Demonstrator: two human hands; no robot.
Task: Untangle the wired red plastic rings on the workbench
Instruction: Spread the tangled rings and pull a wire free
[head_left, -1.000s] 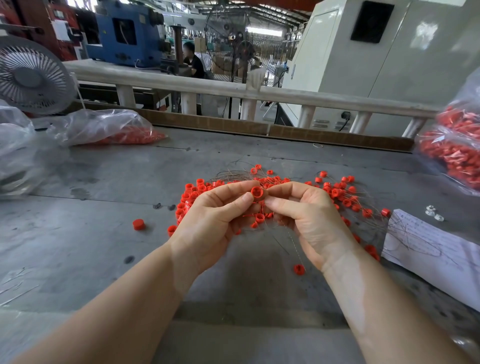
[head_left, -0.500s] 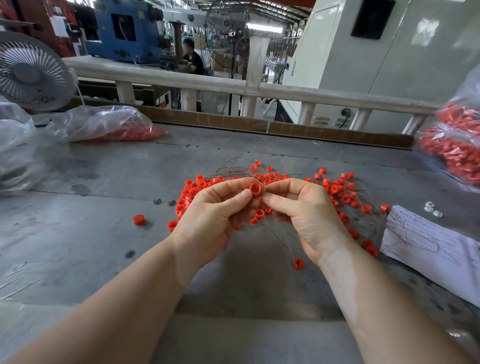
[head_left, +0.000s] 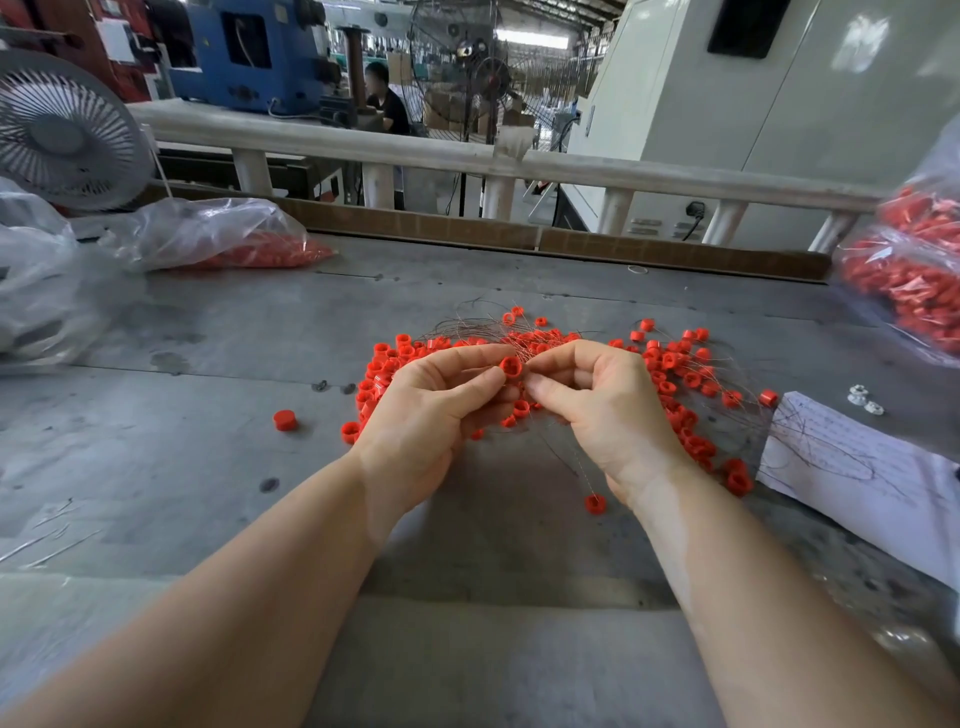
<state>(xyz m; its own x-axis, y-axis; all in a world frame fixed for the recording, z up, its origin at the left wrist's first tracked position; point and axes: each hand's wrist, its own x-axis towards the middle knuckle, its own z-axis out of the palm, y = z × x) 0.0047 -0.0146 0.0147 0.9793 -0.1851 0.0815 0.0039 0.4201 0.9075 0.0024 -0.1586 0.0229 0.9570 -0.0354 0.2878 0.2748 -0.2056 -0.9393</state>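
A tangle of small red plastic rings on thin wires (head_left: 670, 374) lies spread on the grey workbench (head_left: 208, 467). My left hand (head_left: 431, 415) pinches one red ring (head_left: 510, 367) between thumb and forefinger, lifted above the pile. My right hand (head_left: 597, 410) meets it fingertip to fingertip and pinches the thin wire right beside that ring. One wired ring (head_left: 595, 503) dangles below my right wrist. A single loose ring (head_left: 284, 420) sits apart on the left.
Clear plastic bags holding red rings lie at the back left (head_left: 218, 239) and the right edge (head_left: 914, 280). A sheet of paper (head_left: 862, 467) with loose wires lies on the right, with small white parts (head_left: 862, 400) behind it. A fan (head_left: 62, 130) stands at far left.
Both hands stay together on the same ring with only slight finger shifts. The pile has not visibly changed.
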